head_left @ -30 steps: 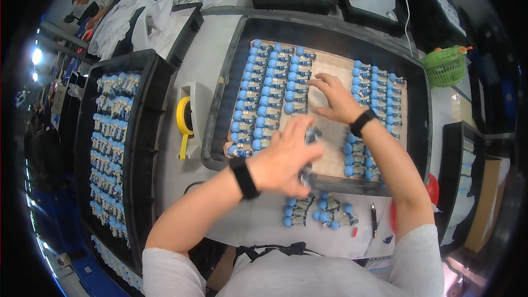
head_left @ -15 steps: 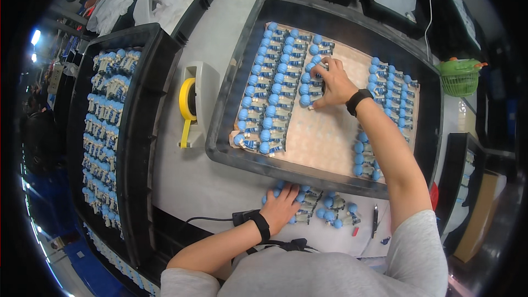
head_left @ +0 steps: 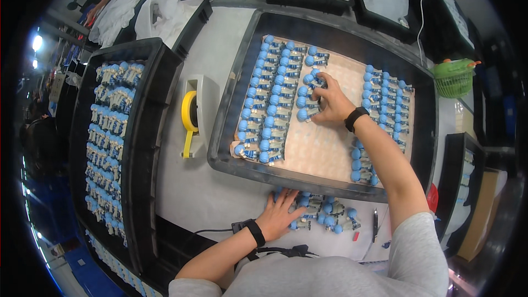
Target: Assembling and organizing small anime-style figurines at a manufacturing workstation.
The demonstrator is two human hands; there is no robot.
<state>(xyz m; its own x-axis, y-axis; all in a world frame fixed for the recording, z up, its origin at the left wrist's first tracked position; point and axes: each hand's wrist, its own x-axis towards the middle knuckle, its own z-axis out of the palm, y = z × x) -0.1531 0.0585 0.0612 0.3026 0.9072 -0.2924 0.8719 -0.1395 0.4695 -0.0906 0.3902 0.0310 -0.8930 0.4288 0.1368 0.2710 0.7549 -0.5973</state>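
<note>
My right hand [head_left: 334, 103] reaches into the large black tray [head_left: 258, 173]. Its thumb and fingers are apart and curved around the foot ends of a few small blue-headed figurines [head_left: 303, 102], which lie in a short row on the pale liner. I see none lifted in the fingers, though the hand partly covers them. Below the tray's front edge, my left hand [head_left: 276, 218] lies with fingers spread, palm down, at the left end of a loose group of similar figurines [head_left: 330, 209] on the table. Some of these are hidden by its fingers.
Left of the tray stands a tape dispenser [head_left: 199, 115] with yellow tape. Another black bin [head_left: 144, 148] farther left holds rows of figurines. A green basket [head_left: 454, 78] sits at the right. A slim black tool [head_left: 375, 225] and a small red piece [head_left: 356, 236] lie near me.
My right hand has drawn slightly toward me along the short row, uncovering more figurines. My left hand's fingers have spread and shifted left, showing more of the loose group. The whole view has tilted slightly.
</note>
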